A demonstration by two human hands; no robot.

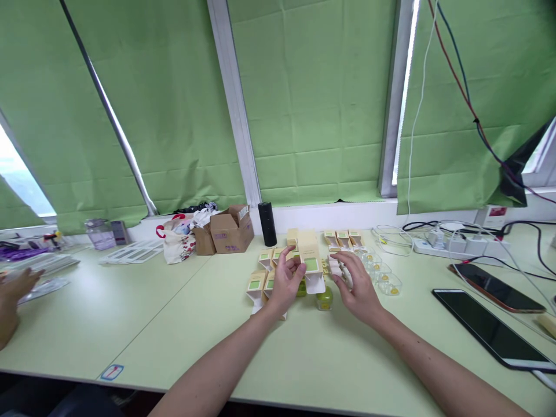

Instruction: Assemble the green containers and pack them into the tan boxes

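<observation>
My left hand (287,281) is closed on a small cream carton (311,266) with a green square on its front; its white lower flaps stand open. My right hand (357,288) is curved with thumb and fingers apart, beside a group of small pale pink and white pieces (335,266). It appears to hold nothing. A small glass jar with green in it (324,300) stands on the table just below the carton. Left of my left hand are several similar open cartons (255,285). Several clear cups with yellow centres (390,285) lie right of my right hand.
More cartons (343,238) stand behind my hands. At the back are a black cylinder (267,224), a cardboard box (232,231) and a cloth bag (177,240). Phones (490,324) and a cabled power strip (463,249) lie right. Another person's hand (17,295) is far left.
</observation>
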